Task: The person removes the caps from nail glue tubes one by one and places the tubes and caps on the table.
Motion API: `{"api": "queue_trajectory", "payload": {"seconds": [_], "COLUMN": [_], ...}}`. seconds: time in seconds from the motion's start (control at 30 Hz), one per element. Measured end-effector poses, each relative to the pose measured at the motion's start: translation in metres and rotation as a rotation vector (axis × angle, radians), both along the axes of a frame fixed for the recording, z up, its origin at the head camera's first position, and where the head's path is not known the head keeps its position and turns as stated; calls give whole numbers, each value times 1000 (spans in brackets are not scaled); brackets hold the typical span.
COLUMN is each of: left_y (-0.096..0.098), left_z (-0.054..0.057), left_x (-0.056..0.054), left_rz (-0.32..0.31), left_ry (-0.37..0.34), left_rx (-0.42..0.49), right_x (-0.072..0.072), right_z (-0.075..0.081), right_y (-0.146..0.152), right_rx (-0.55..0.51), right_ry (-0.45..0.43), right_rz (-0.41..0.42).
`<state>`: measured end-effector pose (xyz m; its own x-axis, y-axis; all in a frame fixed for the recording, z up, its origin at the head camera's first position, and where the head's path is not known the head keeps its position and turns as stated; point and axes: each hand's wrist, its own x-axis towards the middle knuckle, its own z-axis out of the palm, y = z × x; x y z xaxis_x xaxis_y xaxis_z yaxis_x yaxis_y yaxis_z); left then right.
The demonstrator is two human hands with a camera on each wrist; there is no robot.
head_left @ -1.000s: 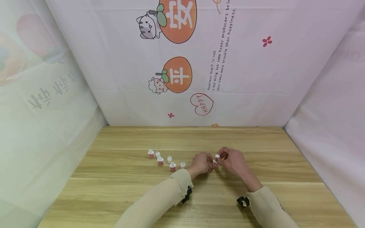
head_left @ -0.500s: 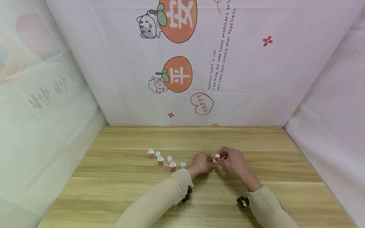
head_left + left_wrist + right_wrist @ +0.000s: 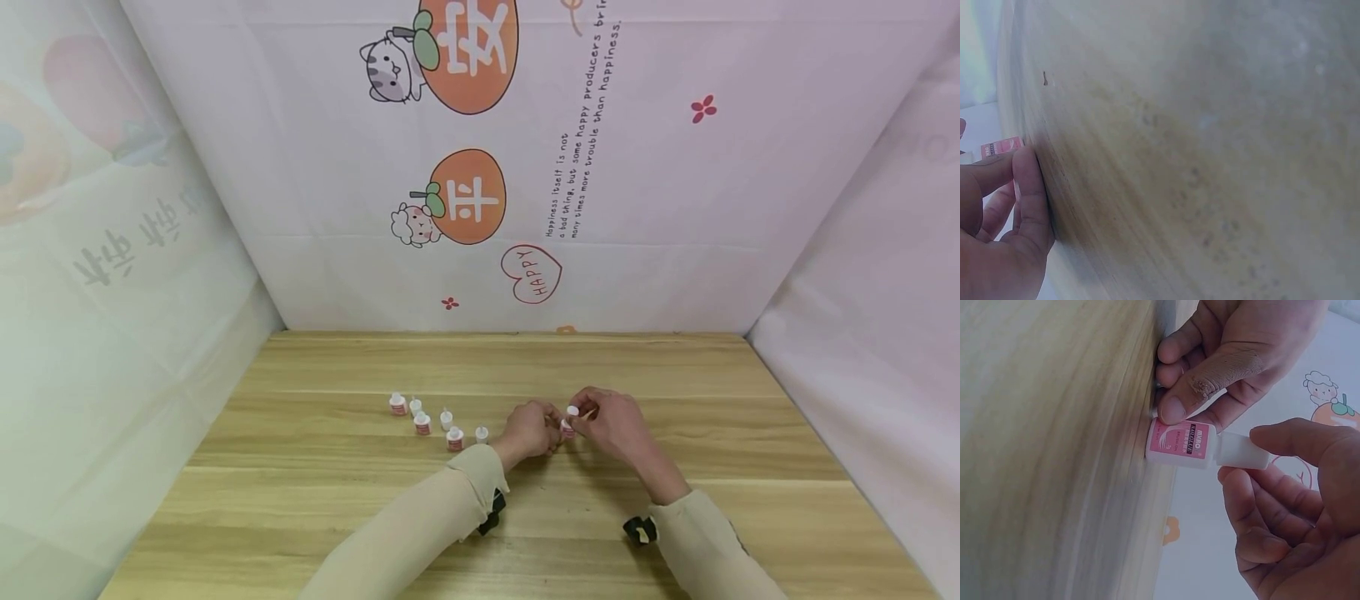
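Observation:
A small brush-on glue bottle (image 3: 1180,445) with a pink label stands upright on the table between both hands. My left hand (image 3: 534,429) holds its body low down, the thumb pressed on the label in the right wrist view. With thumb and fingertips, my right hand (image 3: 617,425) pinches the white cap (image 3: 1244,450), which sits over the bottle's neck. In the left wrist view, the left fingers (image 3: 1032,187) lie against the tabletop, and part of the pink label (image 3: 1001,147) shows beyond them.
Left of the hands stand three similar bottles, the nearest one (image 3: 454,439) by the left sleeve. Beside them are three loose white caps, one (image 3: 482,434) close to the left wrist, with thin stems pointing up. A printed cloth wall (image 3: 637,283) rises behind the wooden table (image 3: 300,517).
Both hands stay in place around the bottle. The right thumb and fingers shift slightly at the cap; the other bottles and caps have not moved.

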<state>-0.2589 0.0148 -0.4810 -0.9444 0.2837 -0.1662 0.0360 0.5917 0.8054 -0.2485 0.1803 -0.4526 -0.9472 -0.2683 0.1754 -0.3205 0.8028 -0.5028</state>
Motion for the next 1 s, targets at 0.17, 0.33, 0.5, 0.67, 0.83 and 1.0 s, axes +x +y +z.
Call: {"api": "queue_trajectory", "payload": {"seconds": [0.17, 0.33, 0.5, 0.67, 0.83, 1.0], "left_y": [0, 0, 0, 0, 0, 0], "left_z": [0, 0, 0, 0, 1, 0], "left_x": [1, 1, 0, 0, 0, -1], "left_rz": [-4, -3, -3, 1, -4, -1], "left_ry": [4, 11, -2, -5, 11, -4], "left_rx": [-3, 0, 11, 12, 5, 14], "right_x": [0, 0, 0, 0, 0, 0], "right_z": [-1, -2, -2, -2, -1, -1], "right_y": [0, 0, 0, 0, 0, 0], "right_rx": [15, 14, -1, -3, 2, -20], "right_ry": [-10, 7, -1, 4, 19, 1], "right_rz": [-13, -5, -12, -16, -9, -21]}}
